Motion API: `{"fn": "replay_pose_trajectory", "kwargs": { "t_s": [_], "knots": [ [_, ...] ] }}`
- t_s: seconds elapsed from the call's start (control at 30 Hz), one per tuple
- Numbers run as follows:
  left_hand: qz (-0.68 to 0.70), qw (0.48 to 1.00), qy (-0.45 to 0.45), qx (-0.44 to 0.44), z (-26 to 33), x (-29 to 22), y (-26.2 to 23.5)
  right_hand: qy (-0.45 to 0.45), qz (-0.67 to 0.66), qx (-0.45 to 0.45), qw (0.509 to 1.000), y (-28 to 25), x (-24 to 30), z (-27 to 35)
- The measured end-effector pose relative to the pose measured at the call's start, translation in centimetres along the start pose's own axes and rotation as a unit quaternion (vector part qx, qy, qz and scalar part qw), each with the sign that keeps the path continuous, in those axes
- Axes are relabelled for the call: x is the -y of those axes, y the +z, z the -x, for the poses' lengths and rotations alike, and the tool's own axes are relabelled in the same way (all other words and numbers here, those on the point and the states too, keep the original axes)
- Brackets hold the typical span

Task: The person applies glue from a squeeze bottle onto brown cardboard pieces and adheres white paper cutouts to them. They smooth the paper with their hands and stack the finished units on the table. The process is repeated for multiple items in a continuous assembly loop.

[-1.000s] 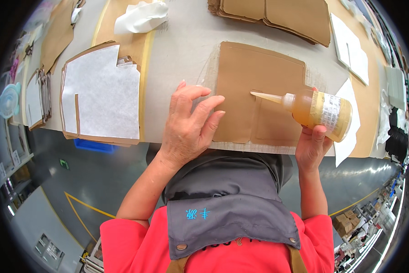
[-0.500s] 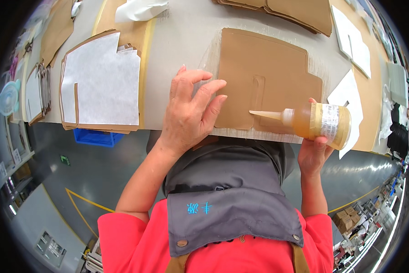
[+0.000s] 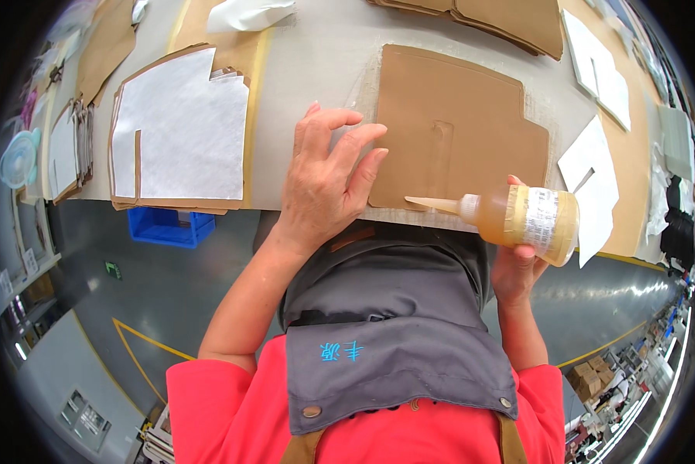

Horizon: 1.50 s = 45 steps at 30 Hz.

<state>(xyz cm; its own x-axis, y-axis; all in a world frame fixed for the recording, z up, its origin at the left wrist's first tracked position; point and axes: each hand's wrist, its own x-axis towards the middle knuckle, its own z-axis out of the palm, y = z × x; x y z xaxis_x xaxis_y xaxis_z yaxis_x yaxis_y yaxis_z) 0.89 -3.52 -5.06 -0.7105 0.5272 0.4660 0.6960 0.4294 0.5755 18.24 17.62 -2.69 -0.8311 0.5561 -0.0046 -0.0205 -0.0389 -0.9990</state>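
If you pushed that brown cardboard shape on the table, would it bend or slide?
The brown cardboard piece lies thin and flat, so it would probably slide easily. The left hand presses its edge, likely to stop that. Lifted by one corner it might sag a little, though its clean, straight edges suggest it is fairly stiff.

Grey worktable (image 3: pixel 316 85). Brown cut-out panel (image 3: pixel 455 131) laid flat at near edge, centre. Stack of brown panels topped by a white sheet (image 3: pixel 181 127) placed to the left, slightly overhanging the near edge. More brown panels (image 3: pixel 510 19) piled at far side. White sheets (image 3: pixel 595 174) spread on the right. White cloth (image 3: pixel 243 11) seen far left.
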Motion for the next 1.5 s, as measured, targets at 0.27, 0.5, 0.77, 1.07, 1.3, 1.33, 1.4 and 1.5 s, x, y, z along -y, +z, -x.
{"fn": "replay_pose_trajectory", "kwargs": {
  "t_s": [0.27, 0.5, 0.77, 1.07, 1.3, 1.33, 1.4, 1.5],
  "knots": [
    [0.021, 0.999, -0.024, -0.03, -0.1, 0.3, 0.0, 0.026, -0.064, 0.027, 0.997, 2.9, -0.5, -0.8],
    [0.052, 0.996, -0.057, -0.041, -0.1, 0.4, -0.4, -0.031, -0.143, -0.005, 0.989, 2.6, 1.1, -8.7],
    [0.076, 0.994, -0.072, -0.024, -0.2, 0.3, -0.5, -0.045, -0.066, 0.052, 0.995, 5.0, 0.5, -15.0],
    [0.083, 0.994, -0.067, -0.024, -0.1, 0.5, -0.5, -0.034, -0.071, 0.034, 0.996, 5.1, -0.1, -14.7],
    [0.078, 0.995, -0.057, -0.035, 0.0, 0.6, -0.4, -0.017, -0.063, 0.076, 0.995, 3.4, -0.4, -12.5],
    [0.077, 0.995, -0.055, -0.036, -0.1, 0.6, -0.4, -0.015, -0.067, 0.074, 0.995, 3.4, -0.3, -12.1],
    [0.077, 0.995, -0.052, -0.041, 0.0, 0.6, -0.3, -0.004, -0.069, 0.07, 0.995, 3.2, -0.1, -11.2],
    [0.076, 0.995, -0.046, -0.042, 0.0, 0.7, -0.2, 0.014, -0.065, 0.068, 0.995, 2.8, 0.0, -9.9]
  ]
}}
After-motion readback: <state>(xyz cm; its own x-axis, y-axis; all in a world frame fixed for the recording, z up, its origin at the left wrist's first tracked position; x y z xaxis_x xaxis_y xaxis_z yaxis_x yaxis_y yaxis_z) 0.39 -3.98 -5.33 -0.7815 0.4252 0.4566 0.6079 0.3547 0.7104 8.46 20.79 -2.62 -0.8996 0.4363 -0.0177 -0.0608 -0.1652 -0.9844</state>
